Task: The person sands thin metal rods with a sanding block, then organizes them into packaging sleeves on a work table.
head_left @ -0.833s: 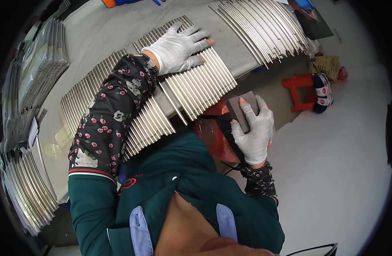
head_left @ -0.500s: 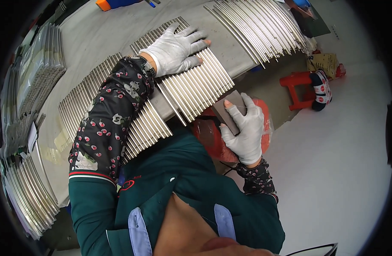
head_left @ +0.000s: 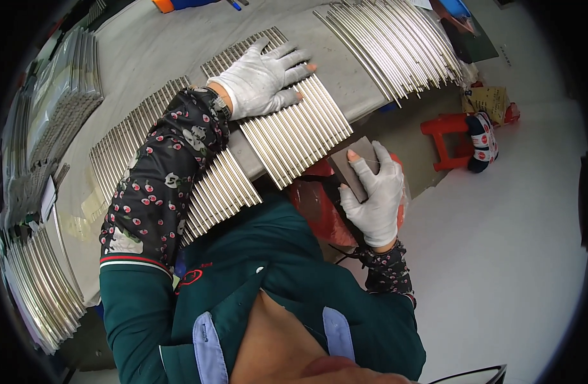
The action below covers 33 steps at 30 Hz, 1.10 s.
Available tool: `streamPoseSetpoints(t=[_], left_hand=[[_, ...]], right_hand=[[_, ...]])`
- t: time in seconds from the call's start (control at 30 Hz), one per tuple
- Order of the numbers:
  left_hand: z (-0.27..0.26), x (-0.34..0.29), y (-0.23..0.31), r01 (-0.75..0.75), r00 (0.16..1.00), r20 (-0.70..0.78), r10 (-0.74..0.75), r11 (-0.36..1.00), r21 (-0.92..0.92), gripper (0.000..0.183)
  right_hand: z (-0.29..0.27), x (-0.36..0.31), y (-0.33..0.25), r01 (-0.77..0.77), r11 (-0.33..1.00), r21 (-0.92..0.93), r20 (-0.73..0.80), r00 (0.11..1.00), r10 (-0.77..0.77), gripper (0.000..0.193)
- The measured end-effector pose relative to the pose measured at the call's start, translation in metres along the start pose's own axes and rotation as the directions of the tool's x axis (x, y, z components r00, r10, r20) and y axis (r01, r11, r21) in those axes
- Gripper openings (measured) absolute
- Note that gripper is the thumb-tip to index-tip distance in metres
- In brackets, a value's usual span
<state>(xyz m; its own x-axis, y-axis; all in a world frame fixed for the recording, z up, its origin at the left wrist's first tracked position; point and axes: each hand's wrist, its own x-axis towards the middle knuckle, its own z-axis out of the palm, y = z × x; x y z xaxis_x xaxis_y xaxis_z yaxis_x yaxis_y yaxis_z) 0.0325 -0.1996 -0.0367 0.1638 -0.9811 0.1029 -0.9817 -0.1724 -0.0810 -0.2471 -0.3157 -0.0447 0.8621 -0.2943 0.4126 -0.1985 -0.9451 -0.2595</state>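
My left hand [head_left: 262, 77], in a white glove with bare fingertips, lies spread and flat across a row of shiny metal rods [head_left: 300, 134] on the grey table. The rods lie side by side, their near ends reaching the table edge. Past that edge, my right hand [head_left: 378, 198], gloved the same way, grips a flat brownish-grey block [head_left: 351, 160], which looks like a sanding block. Thumb and fingers press on its sides, close to the rod ends but apart from them. A second row of rods [head_left: 223, 192] lies partly hidden under my left forearm.
Another group of rods [head_left: 396, 48] lies at the far right of the table [head_left: 159, 45]. Wrapped bundles of rods [head_left: 63, 96] are stacked along the left. A red stool [head_left: 441, 144] with a dark bundle stands on the right, and a red plastic-covered seat [head_left: 313, 211] is below my right hand.
My right hand has moved slightly to the right with the block. Beneath my left hand, the rods at the row's left side have drawn together, closing a gap.
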Motion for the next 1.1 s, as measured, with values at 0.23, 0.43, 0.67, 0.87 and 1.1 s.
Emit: streamPoseSetpoints(t=[0.23,0.43,0.67,0.87,1.1], left_hand=[[-0.002,-0.013,-0.003,-0.005,0.999,0.039,0.005,1.000,0.010,0.059],[0.004,-0.012,-0.005,0.004,1.000,0.008,-0.004,1.000,0.016,0.060],[0.006,-0.024,-0.005,0.017,1.000,-0.006,-0.017,1.000,-0.005,0.060],[0.007,-0.042,-0.011,0.014,0.999,-0.049,-0.014,1.000,-0.014,0.062],[-0.017,-0.100,-0.034,0.016,0.991,-0.132,-0.019,1.000,-0.023,0.067]], right_hand=[[-0.007,0.006,0.011,-0.021,0.999,-0.031,-0.062,0.998,0.019,0.061],[-0.009,0.010,0.010,-0.004,0.999,-0.046,-0.077,0.997,0.001,0.062],[-0.004,0.005,0.013,0.008,0.999,-0.031,-0.086,0.996,-0.011,0.064],[-0.006,0.009,0.001,0.042,0.999,-0.015,-0.083,0.996,-0.043,0.063],[-0.006,0.008,-0.012,0.072,0.997,0.015,-0.100,0.993,-0.070,0.061]])
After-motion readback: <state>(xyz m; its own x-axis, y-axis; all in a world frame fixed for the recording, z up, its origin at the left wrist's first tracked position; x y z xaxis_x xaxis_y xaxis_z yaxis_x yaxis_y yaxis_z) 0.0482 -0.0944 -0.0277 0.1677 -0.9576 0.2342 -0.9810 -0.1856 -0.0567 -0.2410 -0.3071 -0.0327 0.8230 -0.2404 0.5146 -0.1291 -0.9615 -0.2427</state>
